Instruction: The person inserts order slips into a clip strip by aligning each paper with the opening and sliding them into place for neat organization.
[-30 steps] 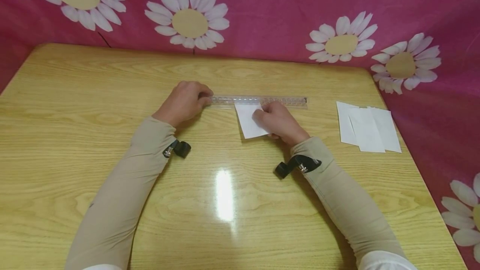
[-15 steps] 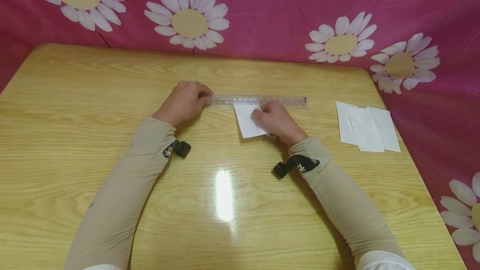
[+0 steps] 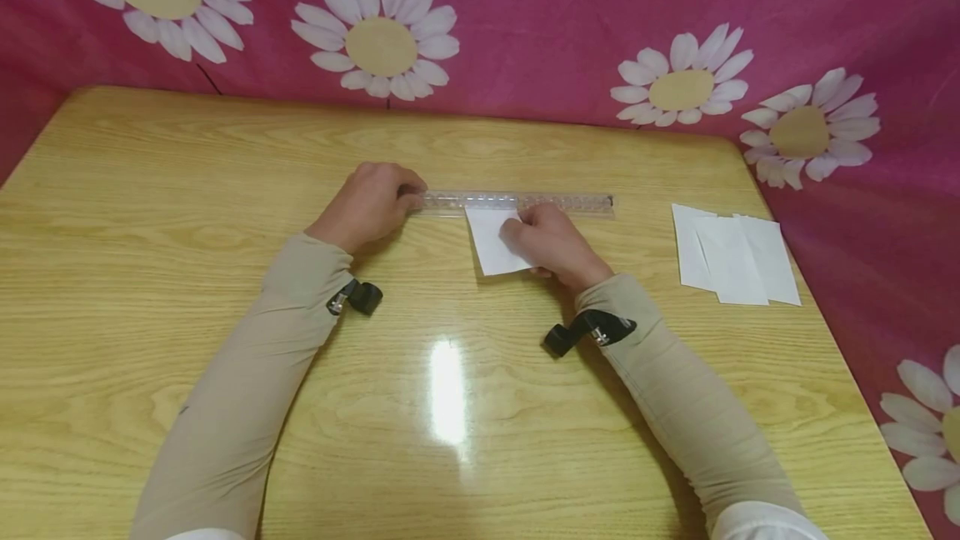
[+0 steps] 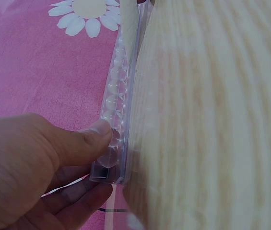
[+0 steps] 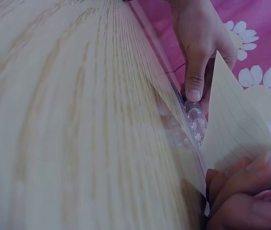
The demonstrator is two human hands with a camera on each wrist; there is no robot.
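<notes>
Above mid-frame on the counter (image 3: 360,457), I saw the left hand (image 3: 367,202) pinch the left end of the clear case (image 3: 450,201) and, well apart, the right hand (image 3: 558,244), gripping paper (image 3: 489,247) at its near edge, creep slightly leftward, apparently finely adjusting the placement.

The yellow wood-grain table (image 3: 135,340) in front of me, its glossy top showing a bright reflection (image 3: 448,390) nearer me than the clear bumpy plastic strip (image 3: 491,201) lying on it, loose white papers (image 3: 731,257) overlapping flat to the right of that strip, well apart from it, slightly closer to me.
</notes>
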